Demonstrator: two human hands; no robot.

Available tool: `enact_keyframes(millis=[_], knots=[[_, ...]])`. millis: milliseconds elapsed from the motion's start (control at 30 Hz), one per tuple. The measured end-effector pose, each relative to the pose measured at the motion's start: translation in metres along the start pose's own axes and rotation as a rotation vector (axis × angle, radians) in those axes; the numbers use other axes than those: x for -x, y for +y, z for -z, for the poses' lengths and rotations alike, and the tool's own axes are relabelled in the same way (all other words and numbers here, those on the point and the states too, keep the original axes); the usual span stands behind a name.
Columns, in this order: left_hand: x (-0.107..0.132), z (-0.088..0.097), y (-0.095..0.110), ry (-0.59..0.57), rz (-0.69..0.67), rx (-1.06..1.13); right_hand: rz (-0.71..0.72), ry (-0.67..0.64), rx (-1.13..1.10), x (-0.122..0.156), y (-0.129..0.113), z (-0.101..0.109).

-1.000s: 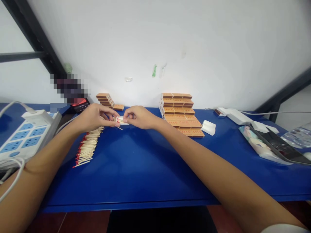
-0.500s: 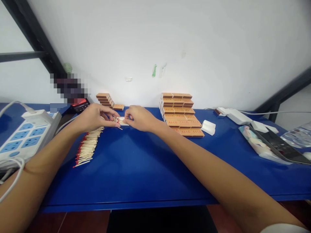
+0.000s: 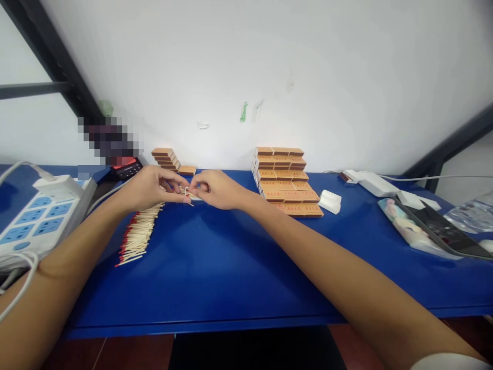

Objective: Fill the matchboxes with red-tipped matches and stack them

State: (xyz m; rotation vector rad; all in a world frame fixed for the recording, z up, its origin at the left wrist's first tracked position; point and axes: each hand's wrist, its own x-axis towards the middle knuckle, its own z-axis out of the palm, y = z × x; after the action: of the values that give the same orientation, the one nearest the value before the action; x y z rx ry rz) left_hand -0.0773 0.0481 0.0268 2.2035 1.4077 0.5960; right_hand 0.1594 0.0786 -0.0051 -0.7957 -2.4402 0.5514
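A small white matchbox tray (image 3: 197, 198) lies mostly hidden between my two hands. My left hand (image 3: 164, 186) is closed at the tray's left end, and a match (image 3: 191, 204) sticks out under its thumb. From the right, my right hand (image 3: 215, 189) reaches over the tray with thumb and forefinger pinched together inside it; whatever they grip is covered by the fingers. Below my left hand, a long row of red-tipped matches (image 3: 138, 231) is spread on the blue table (image 3: 215, 267), heads to the left.
Stepped matchboxes (image 3: 287, 187) stand against the wall, with a smaller stack (image 3: 164, 154) further left. White empty trays (image 3: 330, 201) lie right of the big stack. A power strip (image 3: 46, 218) with cables is at left, a phone (image 3: 454, 231) at right.
My right hand has shifted slightly left along the tray, its fingertips now close to my left hand's and covering more of the tray. The left hand has barely moved.
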Motion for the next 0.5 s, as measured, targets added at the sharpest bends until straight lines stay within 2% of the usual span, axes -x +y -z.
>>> enact_keyframes(millis=[100,233,500], knots=[[0.0002,0.0007,0.0020,0.012,0.000,-0.004,-0.035,0.056,0.062,0.0004,-0.0027,0.0031],[-0.0002,0.0004,0.0023,0.008,0.000,0.004,-0.074,-0.018,0.124,0.0024,-0.0085,0.0034],[-0.0004,-0.0018,0.0004,0.004,0.015,0.017,-0.118,-0.007,-0.017,0.0010,-0.0044,-0.0043]])
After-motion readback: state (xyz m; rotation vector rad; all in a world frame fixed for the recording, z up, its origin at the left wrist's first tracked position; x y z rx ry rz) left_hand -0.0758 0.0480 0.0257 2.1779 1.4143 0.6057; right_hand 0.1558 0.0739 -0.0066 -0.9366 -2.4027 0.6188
